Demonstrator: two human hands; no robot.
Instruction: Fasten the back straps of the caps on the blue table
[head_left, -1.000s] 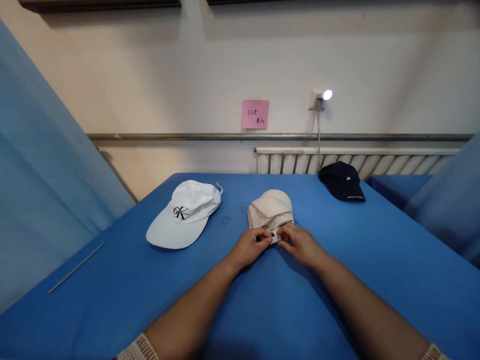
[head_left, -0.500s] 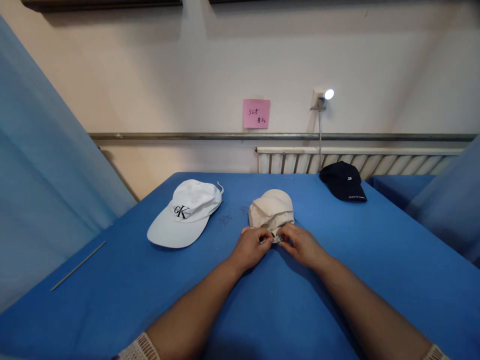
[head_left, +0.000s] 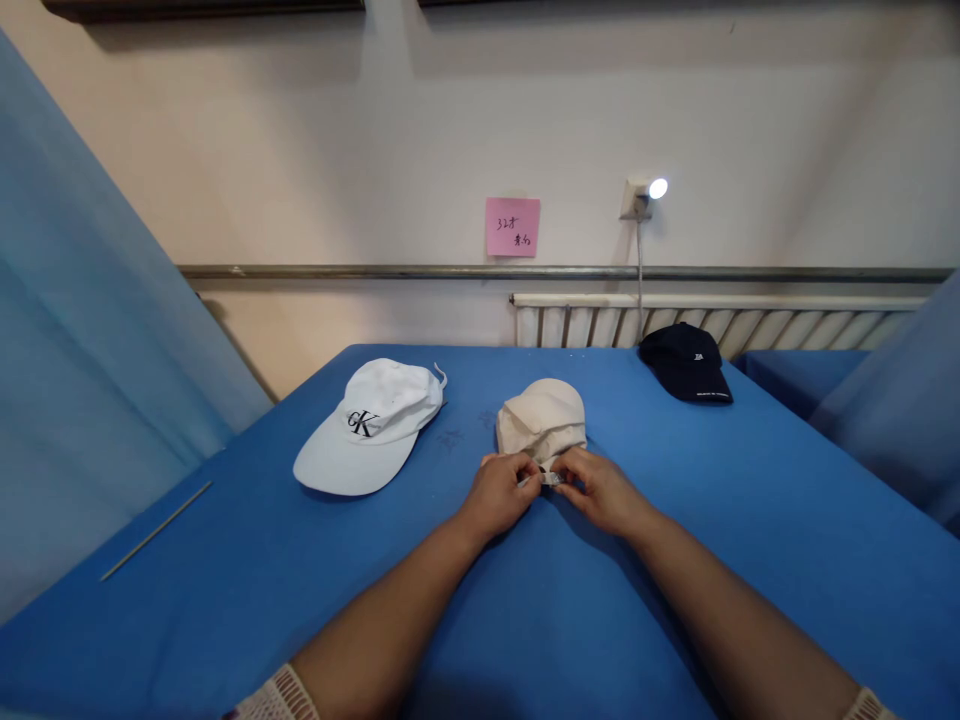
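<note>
Wall (head_left: 300,180) fills the far side. Table (head_left: 225,580) runs up to it, blue cover, probably there to keep the surface plain so the caps stand out. Left curtain (head_left: 82,330) and right curtain (head_left: 900,390) hang at both sides, likely as screening. Rail (head_left: 405,272) runs along the wall; white radiator (head_left: 712,303) below it, far right, behind the table.

White cap (head_left: 375,420): left part of table, crown up, brim toward near left, dark lettering on front, one thin end sticking up at its far right. Set apart from the hands, seemingly to leave working room.

Beige cap (head_left: 547,415): middle of table, between the white and dark caps, crown up and creased on the near side. No brim visible, so probably pointing far; that puts the back edge near, within easy reach.

Dark cap (head_left: 684,360): far right, by the table edge, brim toward near right, out of the hands' way.

Left hand (head_left: 502,490) and right hand (head_left: 600,488) meet at the beige cap's near edge. Both sets of fingers pinch the strap, one from each side, presumably to steady such a small part. Exact fingertip contact partly hidden.

Stick (head_left: 156,531): near left, lying flat, well apart. Pink note (head_left: 512,227): on wall, handwritten. Lit light (head_left: 658,188) at the wall socket, right.

Strap (head_left: 550,479): small, shiny bit by the right fingers; too small to tell its fastening.
</note>
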